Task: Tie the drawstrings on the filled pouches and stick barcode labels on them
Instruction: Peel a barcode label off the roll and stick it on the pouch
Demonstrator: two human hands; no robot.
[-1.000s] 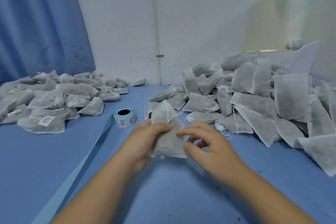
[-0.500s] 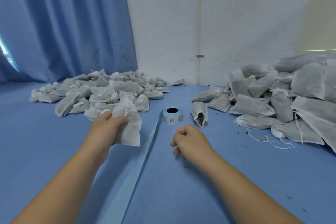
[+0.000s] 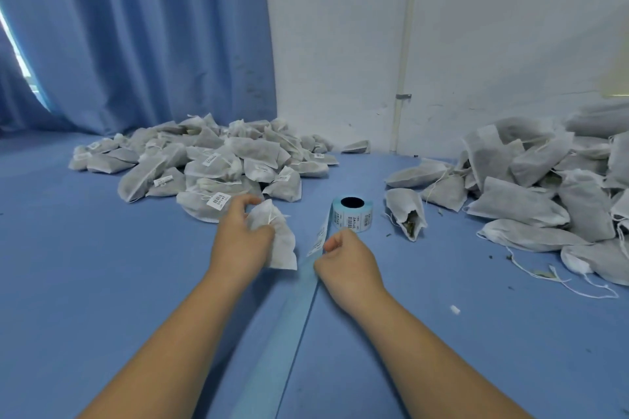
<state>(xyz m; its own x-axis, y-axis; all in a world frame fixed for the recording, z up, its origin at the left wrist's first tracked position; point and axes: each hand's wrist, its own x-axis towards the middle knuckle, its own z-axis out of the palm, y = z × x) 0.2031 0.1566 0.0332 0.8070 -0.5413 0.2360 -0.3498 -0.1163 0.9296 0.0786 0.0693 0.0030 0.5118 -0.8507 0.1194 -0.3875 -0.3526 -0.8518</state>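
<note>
Gripping a filled white pouch (image 3: 279, 241) just above the blue desk (image 3: 102, 282), the left hand (image 3: 243, 238) has its fingers curled round the pouch's gathered neck, with the drawstring showing at the top. A second ago both hands held this pouch together in front of the person. Half a second ago the left hand had carried it to the left alone, and it keeps that hold now, a little nearer the middle.

The right hand (image 3: 347, 258) has changed more. Half a second ago it lay as a loose fist on the desk, short of the label roll (image 3: 352, 214). Now it sits at the label strip (image 3: 318, 243) that trails off the roll towards the person, thumb and forefinger pinched at the strip's edge. Whether a label has come free between them cannot be told.

The roll stands upright in the same spot, between the two heaps. The labelled pile (image 3: 211, 163) lies to the left, just behind the left hand, and the unlabelled pile (image 3: 531, 187) lies well to the right. An open pouch (image 3: 406, 218) with dried herbs showing at its mouth rests just right of the roll, as before. Loose strings (image 3: 561, 279) lie on the desk by the right-hand heap.
</note>
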